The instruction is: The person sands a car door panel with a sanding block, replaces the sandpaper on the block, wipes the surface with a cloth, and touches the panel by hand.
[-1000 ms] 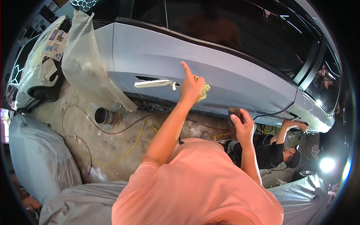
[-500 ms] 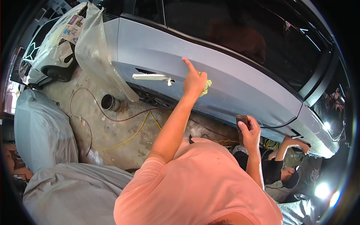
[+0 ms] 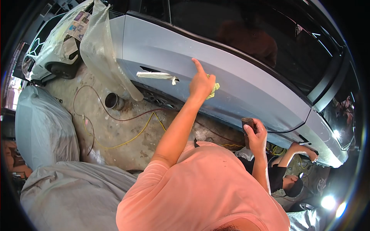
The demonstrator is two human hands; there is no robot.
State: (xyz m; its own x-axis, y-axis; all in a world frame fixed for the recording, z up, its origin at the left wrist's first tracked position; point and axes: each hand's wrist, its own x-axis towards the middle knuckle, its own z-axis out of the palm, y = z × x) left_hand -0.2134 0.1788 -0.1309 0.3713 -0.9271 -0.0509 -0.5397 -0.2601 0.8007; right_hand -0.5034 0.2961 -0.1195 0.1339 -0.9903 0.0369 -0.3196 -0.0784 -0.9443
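Observation:
The index finger of my left hand (image 3: 201, 85) points out and meets, or nearly meets, the grey car door (image 3: 231, 73) below the window. My other left fingers are curled around a crumpled yellow-green cloth or paper (image 3: 214, 91), mostly hidden by the hand. Lower and to the right, my right hand (image 3: 257, 134) grips a dark brown block (image 3: 247, 124) by its sides, held away from the door. Left of my left hand, a strip of pale masking tape (image 3: 156, 76) covers the door handle area beside a dark slot.
Another person (image 3: 287, 179) crouches at lower right, one hand on the car's lower panel. A red hose (image 3: 127, 119) and yellow cable (image 3: 131, 143) cross the floor near a dark can (image 3: 114, 101). Plastic sheeting (image 3: 98, 50) hangs at left; covered shapes (image 3: 73, 192) stand behind.
The view has shifted slightly. My left index fingertip sits a little further right along the door. My right hand still holds the block in nearly the same place.

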